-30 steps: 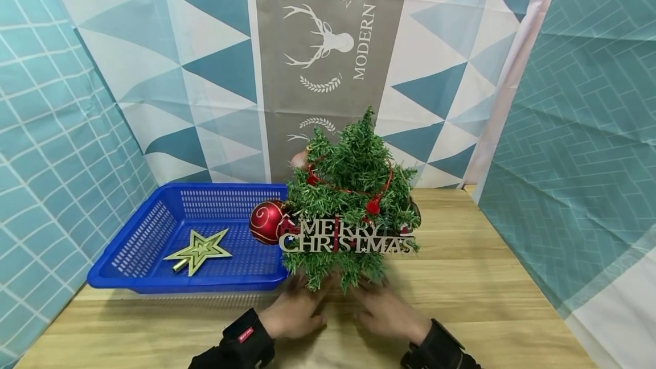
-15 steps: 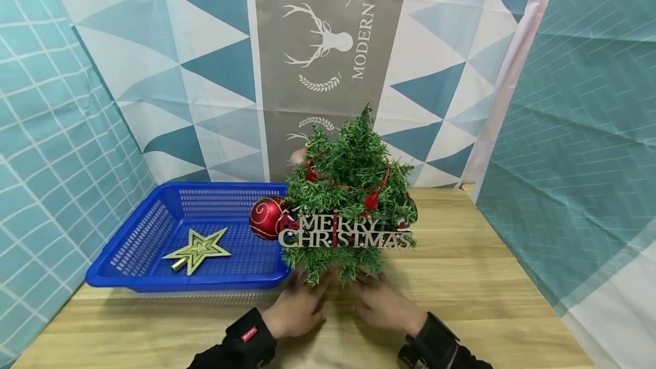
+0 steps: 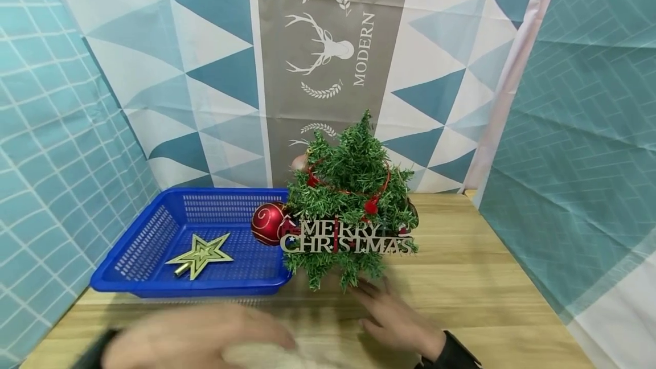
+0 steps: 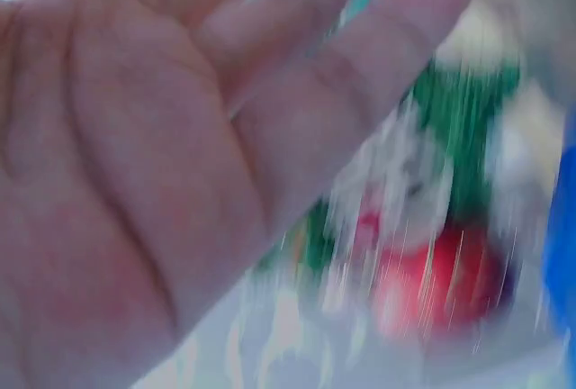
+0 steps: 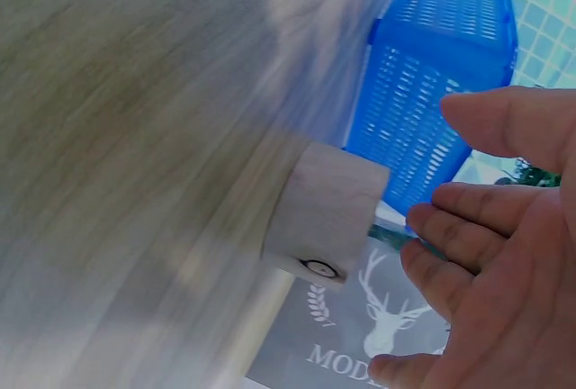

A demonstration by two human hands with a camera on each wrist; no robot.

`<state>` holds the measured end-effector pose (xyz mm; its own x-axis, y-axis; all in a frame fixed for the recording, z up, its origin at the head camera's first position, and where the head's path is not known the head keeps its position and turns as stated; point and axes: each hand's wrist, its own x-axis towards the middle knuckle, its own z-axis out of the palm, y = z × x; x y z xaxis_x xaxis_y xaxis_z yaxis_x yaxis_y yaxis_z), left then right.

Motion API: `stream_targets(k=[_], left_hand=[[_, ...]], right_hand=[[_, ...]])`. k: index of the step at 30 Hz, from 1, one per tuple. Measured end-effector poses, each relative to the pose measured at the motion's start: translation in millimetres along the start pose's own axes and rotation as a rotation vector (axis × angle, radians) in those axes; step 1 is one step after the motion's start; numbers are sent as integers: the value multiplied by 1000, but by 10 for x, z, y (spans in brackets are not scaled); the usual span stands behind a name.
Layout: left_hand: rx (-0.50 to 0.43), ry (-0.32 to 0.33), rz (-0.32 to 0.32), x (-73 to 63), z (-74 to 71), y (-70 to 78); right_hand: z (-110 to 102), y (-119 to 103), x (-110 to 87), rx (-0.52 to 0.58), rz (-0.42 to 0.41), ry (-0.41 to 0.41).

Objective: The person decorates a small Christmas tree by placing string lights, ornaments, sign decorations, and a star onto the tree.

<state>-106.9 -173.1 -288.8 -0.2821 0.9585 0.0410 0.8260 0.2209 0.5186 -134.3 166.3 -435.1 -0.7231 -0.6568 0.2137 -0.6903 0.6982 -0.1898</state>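
A small green Christmas tree [image 3: 353, 198] stands on the table, with a "Merry Christmas" sign [image 3: 345, 238] across its front. A red bauble [image 3: 267, 223] hangs at its left and a red string [image 3: 338, 187] loops round its upper part. My left hand [image 3: 189, 335], blurred, is over the table in front of the blue basket, holding nothing; in the left wrist view its palm and fingers are spread. My right hand [image 3: 397, 320] is low before the tree, its fingertips beside the pale base [image 5: 328, 213] in the right wrist view, with fingers loosely bent round nothing.
A blue plastic basket [image 3: 184, 288] stands left of the tree, touching the view of the bauble. Inside it lies a gold star topper [image 3: 201, 255]. Patterned cloth walls [image 3: 430, 73] enclose the wooden table [image 3: 487, 289] at the back and sides.
My left hand has come away from the foot of the tree, moving left and toward me. The right hand stays near the base. The tree and basket hold their places.
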Motion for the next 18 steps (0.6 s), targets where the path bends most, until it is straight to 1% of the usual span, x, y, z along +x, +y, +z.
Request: stream_targets(k=[1, 2, 3, 4, 6, 8, 9, 11, 12, 14, 15, 16, 17, 18], left_hand=[[4, 23, -50, -103, -154, -43], [-12, 7, -190, -182, -323, -80], [-14, 4, -314, -249, -480, -150], [-2, 4, -378, -307, -621, -266], [-39, -7, -541, -422, -867, -525], [-84, -32, -714, -500, -1052, -783], [-98, -46, -784, -528, -1113, -913], [-102, -92, -880, -564, -1186, -1170], [-89, -110, -936, -569, -1201, -1282], [-68, -138, -1009, -581, -1199, -1491], [-35, -148, -1038, -588, -1185, -1592], [15, -169, -1058, -596, -1163, -1691], [60, -182, -1090, -609, -1134, -1783], [84, -172, -1131, -632, -1090, -1880]], right_hand=[[-15, -2, -15, 22, 2, 7], [-28, -3, -29, 42, 7, 12], [-39, -4, -40, 64, 14, 15], [-50, -4, -49, 74, 23, 17], [-75, -5, -58, 76, 42, 15], [-102, -1, -68, 74, 60, 6], [-114, 2, -72, 71, 68, 1], [-139, 9, -87, 69, 79, -8], [-148, 14, -96, 64, 83, -11], [-158, 21, -115, 51, 86, -12], [-159, 22, -124, 41, 84, -8], [-159, 21, -132, 34, 80, -2], [-155, 18, -138, 24, 74, 5], [-148, 15, -145, 15, 65, 14]])
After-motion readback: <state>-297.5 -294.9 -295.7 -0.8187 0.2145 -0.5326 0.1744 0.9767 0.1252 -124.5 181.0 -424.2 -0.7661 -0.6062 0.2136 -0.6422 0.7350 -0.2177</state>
